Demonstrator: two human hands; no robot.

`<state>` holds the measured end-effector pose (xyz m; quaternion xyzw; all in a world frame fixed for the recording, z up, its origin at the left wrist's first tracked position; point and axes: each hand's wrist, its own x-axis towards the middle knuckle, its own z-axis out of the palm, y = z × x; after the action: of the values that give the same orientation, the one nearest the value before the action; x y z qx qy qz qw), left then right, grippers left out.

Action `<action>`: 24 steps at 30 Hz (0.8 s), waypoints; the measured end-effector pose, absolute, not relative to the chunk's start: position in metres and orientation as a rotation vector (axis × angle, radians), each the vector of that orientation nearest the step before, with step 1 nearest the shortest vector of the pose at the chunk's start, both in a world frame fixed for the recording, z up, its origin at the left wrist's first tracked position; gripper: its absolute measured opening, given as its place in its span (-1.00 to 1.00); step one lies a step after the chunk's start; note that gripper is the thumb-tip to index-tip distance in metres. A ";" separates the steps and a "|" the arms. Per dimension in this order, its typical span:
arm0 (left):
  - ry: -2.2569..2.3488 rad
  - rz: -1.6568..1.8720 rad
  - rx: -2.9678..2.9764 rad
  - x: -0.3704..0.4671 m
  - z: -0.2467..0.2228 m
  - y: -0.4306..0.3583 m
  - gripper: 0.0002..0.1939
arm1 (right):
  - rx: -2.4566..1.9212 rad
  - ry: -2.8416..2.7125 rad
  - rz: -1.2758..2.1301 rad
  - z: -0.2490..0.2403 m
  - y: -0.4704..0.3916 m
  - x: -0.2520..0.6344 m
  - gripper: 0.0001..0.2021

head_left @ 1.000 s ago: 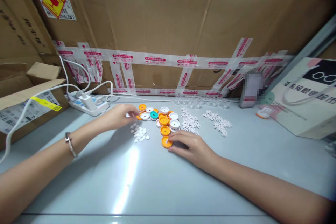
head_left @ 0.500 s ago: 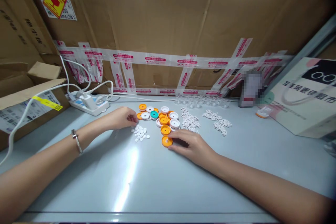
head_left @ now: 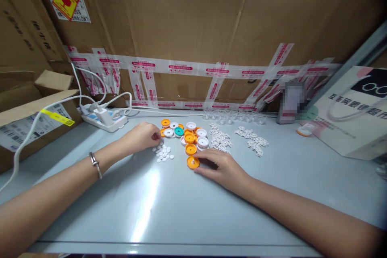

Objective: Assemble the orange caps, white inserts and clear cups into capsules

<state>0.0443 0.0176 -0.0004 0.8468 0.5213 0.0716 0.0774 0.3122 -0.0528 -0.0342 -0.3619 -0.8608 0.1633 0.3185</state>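
My right hand (head_left: pixel 219 165) grips the edge of an orange round part (head_left: pixel 192 163) at the near end of the pile; a small white piece stands at its centre. My left hand (head_left: pixel 148 136) is closed at the upper left edge of a heap of small white discs (head_left: pixel 164 154); what its fingertips hold, if anything, is hidden. Orange and white round parts (head_left: pixel 190 149) lie between and beyond the hands, with one teal round part (head_left: pixel 179 131) among them. White lacy pieces (head_left: pixel 221 140) are spread right of the pile.
Clear little cups (head_left: pixel 222 117) line the back of the grey table (head_left: pixel 169 209). More white lacy pieces (head_left: pixel 255 143) lie farther right. A power strip (head_left: pixel 105 119) with cables and an open carton (head_left: pixel 36 123) are at the left. A paper bag (head_left: pixel 350 117) stands at the right.
My left hand has shifted slightly right, and its fingers look more curled over the white discs' edge. My right hand stays on the orange part. The view has moved slightly.
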 end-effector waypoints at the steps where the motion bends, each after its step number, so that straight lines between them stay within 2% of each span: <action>1: 1.571 0.224 2.556 0.045 -0.002 0.017 -0.81 | -0.952 -2.262 0.433 -0.034 -0.053 0.312 -0.75; 9: 1.604 0.310 2.669 0.053 0.001 0.008 -0.85 | -0.942 -2.271 0.438 -0.036 -0.051 0.310 -0.72; 18: 0.831 0.714 2.809 0.087 -0.008 -0.024 -0.87 | -0.957 -2.298 0.480 -0.036 -0.046 0.310 -0.62; 24: 0.708 0.739 2.878 0.096 -0.019 -0.027 -0.87 | -1.008 -2.270 0.473 -0.037 -0.045 0.310 -0.65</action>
<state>0.0955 -0.0275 -0.0186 0.9413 0.2315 0.2418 0.0433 0.3098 -0.0453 -0.0374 -0.3800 -0.8559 0.1784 0.3021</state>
